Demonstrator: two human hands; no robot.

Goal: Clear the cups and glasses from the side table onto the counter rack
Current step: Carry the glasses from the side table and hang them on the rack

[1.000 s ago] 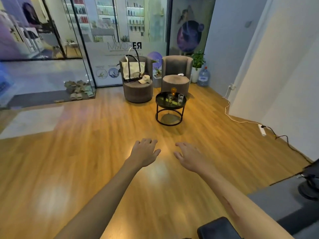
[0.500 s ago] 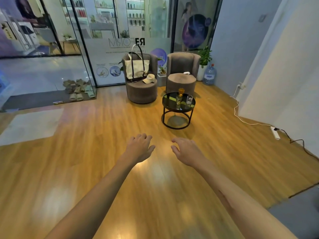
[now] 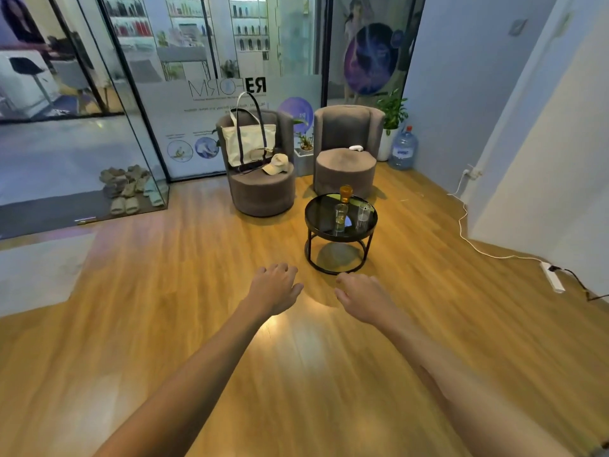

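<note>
**Three glasses sitting on the round counter**

A small round black counter (image 3: 313, 222) is standing on the wooden floor. An amber glass (image 3: 345, 193) is sitting at its far edge, a clear glass (image 3: 341, 214) near the middle, another clear glass (image 3: 363, 211) toward the right edge.

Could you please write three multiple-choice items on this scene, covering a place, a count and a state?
1. Where does the tote bag sit?
A. on the left armchair
B. on the side table
C. on the floor

2. How many drinking vessels stand on the side table?
A. one
B. three
C. five

3. What are the two hands doing?
A. each holds a glass
B. both are empty, held out over the floor
C. both rest on the table

Answers:
1. A, the bag leans against that chair's back, beside a cap.
2. B, an amber glass and two clear glasses, and, show on the top.
3. B, the left hand and right hand are open, short of the table.
</note>
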